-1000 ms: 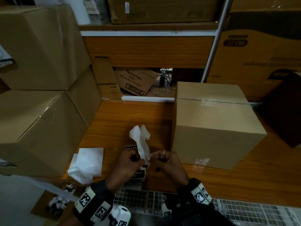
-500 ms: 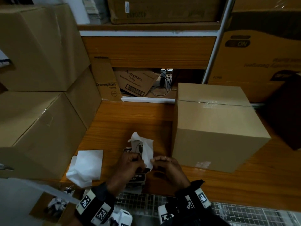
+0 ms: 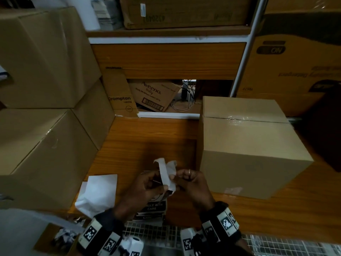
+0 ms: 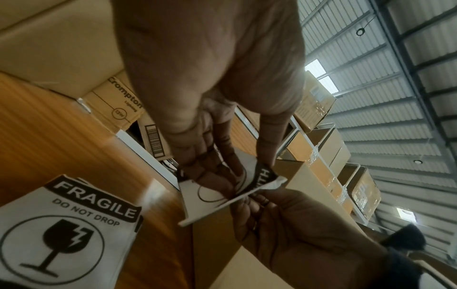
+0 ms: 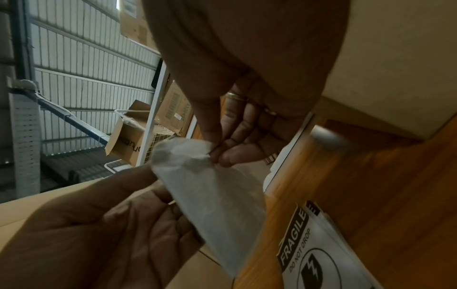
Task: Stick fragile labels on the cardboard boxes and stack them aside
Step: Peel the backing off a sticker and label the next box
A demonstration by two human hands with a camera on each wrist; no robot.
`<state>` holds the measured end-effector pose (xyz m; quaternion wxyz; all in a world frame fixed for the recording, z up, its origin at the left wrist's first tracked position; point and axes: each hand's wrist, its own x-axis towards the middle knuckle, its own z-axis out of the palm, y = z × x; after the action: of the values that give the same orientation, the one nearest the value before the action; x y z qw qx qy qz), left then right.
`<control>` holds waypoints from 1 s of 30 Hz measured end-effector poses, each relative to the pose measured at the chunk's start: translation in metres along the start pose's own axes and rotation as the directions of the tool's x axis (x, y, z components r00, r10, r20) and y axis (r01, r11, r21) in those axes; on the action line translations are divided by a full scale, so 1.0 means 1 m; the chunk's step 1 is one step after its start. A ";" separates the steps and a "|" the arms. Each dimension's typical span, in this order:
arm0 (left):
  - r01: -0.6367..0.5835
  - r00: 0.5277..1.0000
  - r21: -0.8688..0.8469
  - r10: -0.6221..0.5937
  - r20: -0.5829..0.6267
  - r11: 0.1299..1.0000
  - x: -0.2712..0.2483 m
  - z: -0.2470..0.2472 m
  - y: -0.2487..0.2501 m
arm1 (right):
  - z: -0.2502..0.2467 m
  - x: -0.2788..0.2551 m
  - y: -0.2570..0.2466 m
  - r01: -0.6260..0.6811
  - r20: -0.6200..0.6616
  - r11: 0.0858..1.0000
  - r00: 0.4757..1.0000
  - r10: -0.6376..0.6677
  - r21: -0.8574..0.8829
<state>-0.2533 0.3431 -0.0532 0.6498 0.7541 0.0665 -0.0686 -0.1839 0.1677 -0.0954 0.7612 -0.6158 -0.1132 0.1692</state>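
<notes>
Both hands meet over the table's front edge. My left hand (image 3: pixel 162 183) pinches a black-and-white fragile label (image 4: pixel 215 197) between thumb and fingers. My right hand (image 3: pixel 177 179) pinches the label's white backing paper (image 5: pixel 205 181), which curls up between the hands (image 3: pixel 166 172). A stack of fragile labels (image 3: pixel 155 207) lies on the table under my left hand. A taped cardboard box (image 3: pixel 247 145) stands just right of my hands, with no label showing on its visible faces.
Two big cardboard boxes (image 3: pixel 36 145) are stacked at the left. A loose white backing sheet (image 3: pixel 99 193) lies at the table's front left. Shelves with more cartons (image 3: pixel 155 95) stand behind. A dark object (image 3: pixel 324 130) sits at the far right.
The white backing paper stood tall between the hands a second ago and now sits lower and more crumpled. Both hands have stayed together at the same spot.
</notes>
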 end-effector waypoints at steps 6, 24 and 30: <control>-0.080 0.997 -0.113 0.077 -0.025 0.990 0.000 -0.007 -0.004 | 0.003 0.003 0.007 0.031 -0.030 0.999 0.999 -0.031 -0.014; -0.101 0.978 0.139 0.124 -0.170 0.985 0.029 -0.001 -0.006 | 0.009 0.013 -0.011 0.052 -0.051 0.998 0.997 -0.053 -0.016; -0.065 0.989 -0.083 0.053 -0.136 0.994 0.027 0.001 -0.001 | 0.009 0.005 -0.015 0.015 -0.012 0.992 1.000 -0.014 0.123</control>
<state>-0.2266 0.3428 -0.0600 0.6780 0.7295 0.0904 0.0041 -0.1805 0.1750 -0.0787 0.7994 -0.5679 -0.1027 0.1670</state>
